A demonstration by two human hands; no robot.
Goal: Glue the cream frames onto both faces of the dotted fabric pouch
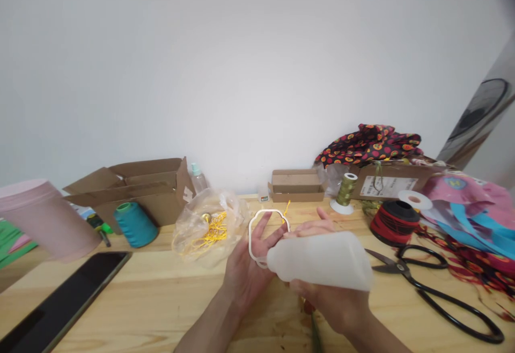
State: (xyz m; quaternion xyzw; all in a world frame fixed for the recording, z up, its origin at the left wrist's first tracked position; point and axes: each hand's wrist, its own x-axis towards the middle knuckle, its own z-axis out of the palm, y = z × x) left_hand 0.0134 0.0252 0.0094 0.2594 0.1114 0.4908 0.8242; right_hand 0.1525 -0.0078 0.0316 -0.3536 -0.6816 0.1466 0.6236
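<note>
My left hand [251, 267] is turned palm up with its fingers partly spread. It supports a thin white scalloped ring-like frame [250, 235], and the fingers show through the middle of it. A short yellow cord [287, 211] shows by the frame's upper right edge. My right hand [336, 302] is wrapped round a translucent white squeeze bottle [322, 260], tipped on its side. The bottle's narrow end points left at the frame's lower edge; whether it touches is hard to tell. Below the right hand lies a blurred dark green and red item [314, 323], partly hidden.
Black-handled scissors [402, 270] lie open at right, near a red-black thread spool [394, 223] and olive thread cone [346, 191]. On the left are a phone [66, 302], teal thread cone [134, 224], pink canister [48, 221], cardboard box [161, 197] and plastic bag [189, 227] with yellow cords.
</note>
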